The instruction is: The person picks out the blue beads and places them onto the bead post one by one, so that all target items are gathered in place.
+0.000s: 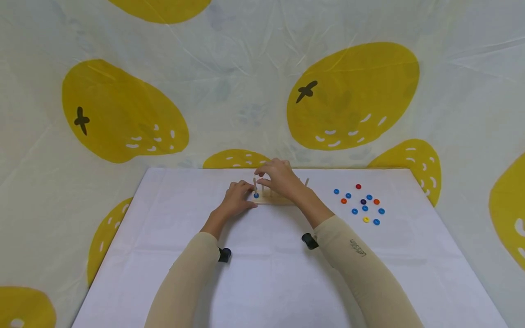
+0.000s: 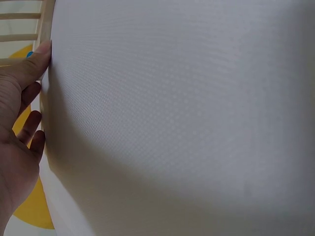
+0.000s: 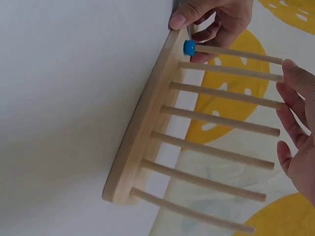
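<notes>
A pale wooden peg rack (image 3: 142, 123) stands on the table, with several thin upright pegs in a row along its base. One blue ring (image 3: 189, 47) sits at the foot of the leftmost peg. My left hand (image 1: 237, 200) grips the rack's left end, its thumb at the front edge and its fingers behind. In the left wrist view, the left thumb (image 2: 37, 61) lies along the base edge. Around the tops of the left pegs is my right hand (image 1: 280, 176), fingers loosely bent and parted, with no ring visible between them.
Loose rings lie scattered on the white table (image 1: 262, 282) to the right of the rack: several blue rings (image 1: 365, 208), orange ones (image 1: 343, 201), a red ring (image 1: 358, 186), a yellow ring (image 1: 366, 219) and a dark ring (image 1: 363, 202). A fruit-print cloth (image 1: 238, 100) hangs behind the table.
</notes>
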`<state>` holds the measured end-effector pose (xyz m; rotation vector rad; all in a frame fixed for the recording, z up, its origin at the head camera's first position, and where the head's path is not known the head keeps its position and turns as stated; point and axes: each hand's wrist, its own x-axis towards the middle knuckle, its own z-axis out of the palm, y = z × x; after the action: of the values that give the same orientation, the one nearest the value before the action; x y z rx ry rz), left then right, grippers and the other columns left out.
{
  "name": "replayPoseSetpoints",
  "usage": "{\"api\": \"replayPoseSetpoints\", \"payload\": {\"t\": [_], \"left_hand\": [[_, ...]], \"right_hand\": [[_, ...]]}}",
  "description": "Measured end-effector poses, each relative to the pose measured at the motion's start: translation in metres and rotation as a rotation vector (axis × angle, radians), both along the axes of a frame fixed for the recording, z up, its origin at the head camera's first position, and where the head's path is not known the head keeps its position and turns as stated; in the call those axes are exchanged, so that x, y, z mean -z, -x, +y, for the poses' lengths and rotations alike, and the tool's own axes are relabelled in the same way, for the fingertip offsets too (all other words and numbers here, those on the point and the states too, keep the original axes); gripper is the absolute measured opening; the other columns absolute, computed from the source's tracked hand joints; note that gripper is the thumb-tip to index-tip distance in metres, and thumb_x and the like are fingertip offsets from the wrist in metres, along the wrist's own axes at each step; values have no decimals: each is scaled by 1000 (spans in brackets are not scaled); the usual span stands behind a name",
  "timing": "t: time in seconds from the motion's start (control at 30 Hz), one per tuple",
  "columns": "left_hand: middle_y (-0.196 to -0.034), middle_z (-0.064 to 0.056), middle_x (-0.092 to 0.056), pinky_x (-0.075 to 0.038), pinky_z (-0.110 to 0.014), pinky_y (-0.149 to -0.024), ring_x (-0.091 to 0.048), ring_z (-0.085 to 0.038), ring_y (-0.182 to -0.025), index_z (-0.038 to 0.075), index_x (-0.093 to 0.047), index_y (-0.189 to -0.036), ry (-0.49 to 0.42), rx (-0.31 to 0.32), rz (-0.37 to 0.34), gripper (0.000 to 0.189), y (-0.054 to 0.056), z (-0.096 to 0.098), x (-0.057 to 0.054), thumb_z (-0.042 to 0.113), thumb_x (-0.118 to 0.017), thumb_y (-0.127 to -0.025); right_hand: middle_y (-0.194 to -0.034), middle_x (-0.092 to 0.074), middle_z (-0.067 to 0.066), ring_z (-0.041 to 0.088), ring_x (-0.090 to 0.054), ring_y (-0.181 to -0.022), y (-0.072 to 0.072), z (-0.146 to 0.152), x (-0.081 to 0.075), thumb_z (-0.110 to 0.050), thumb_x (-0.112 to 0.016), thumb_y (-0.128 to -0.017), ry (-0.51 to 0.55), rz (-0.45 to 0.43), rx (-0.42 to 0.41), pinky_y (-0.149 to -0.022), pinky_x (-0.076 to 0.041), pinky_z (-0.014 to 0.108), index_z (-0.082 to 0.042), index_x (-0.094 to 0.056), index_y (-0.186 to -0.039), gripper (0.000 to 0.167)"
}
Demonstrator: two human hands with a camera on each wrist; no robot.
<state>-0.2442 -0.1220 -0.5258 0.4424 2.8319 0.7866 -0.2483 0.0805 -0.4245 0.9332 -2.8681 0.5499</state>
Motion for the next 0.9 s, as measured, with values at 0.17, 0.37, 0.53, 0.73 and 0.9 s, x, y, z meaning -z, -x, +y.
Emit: {"api": "replayPoseSetpoints", "payload": {"t": [0.17,0.37,0.53,0.73,0.9], "left_hand": [[-137,-7,-60,-39,-50,-112,-47,-33,-129,13,-66,-132,3,-4,6,56,0,1,-2,31,-87,-84],[-139,-6,-59,-38,-48,-114,-46,-31,-130,15,-66,-133,22,-14,-4,56,2,2,0,32,-87,-84],[-141,-6,-60,-38,-47,-114,-47,-30,-130,14,-67,-133,9,-23,-10,57,1,2,2,31,-88,-83],[-141,-4,-60,-38,-46,-115,-46,-29,-132,15,-66,-134,3,-27,-20,58,0,3,5,31,-88,-83],[-140,-3,-60,-39,-46,-114,-47,-28,-131,16,-67,-134,3,-31,-8,57,-1,3,3,31,-88,-83]], "right_hand": [[-108,-75,0,28,-61,-112,-2,15,-4,-26,-77,-94,68,39,-25,-94,-46,52,-13,-76,-119,28],[-108,-73,5,28,-61,-114,-10,37,-12,-19,-78,-93,155,39,-40,-104,-50,45,-8,-75,-118,27],[-113,-72,6,27,-60,-116,-23,58,-15,-18,-78,-93,196,31,-21,-104,-52,43,-8,-75,-118,27],[-113,-72,7,26,-62,-110,-39,89,-7,-15,-81,-89,226,81,-13,-97,-56,44,-6,-74,-118,31],[-112,-71,7,26,-63,-109,-50,118,2,-13,-84,-86,232,139,-11,-95,-56,45,-7,-74,-117,33]]}}
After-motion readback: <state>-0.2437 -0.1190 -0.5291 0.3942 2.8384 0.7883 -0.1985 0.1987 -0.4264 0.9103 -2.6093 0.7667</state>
